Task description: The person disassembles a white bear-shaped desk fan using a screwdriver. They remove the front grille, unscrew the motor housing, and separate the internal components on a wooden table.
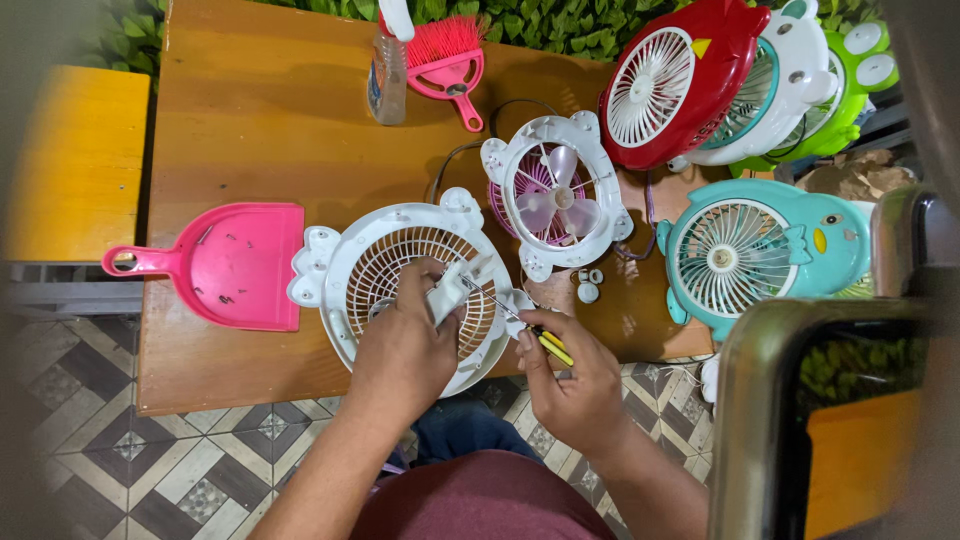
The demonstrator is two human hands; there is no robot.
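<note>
Fingers (447, 305) of the left hand pinch a small white part against the white fan grille (370, 265) beneath them, while right-hand fingers (528, 340) grip the screwdriver (515, 320), whose tip may slip off.

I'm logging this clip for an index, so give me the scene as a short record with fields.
Setting: wooden table over a tiled floor
Left hand: grips a small white part over a white fan grille
Right hand: holds a screwdriver, tip at the white part
Beside the grille: pink dustpan with loose screws
Behind: open white fan housing, pink brush, bottle
Right side: red fan, teal fan
</note>
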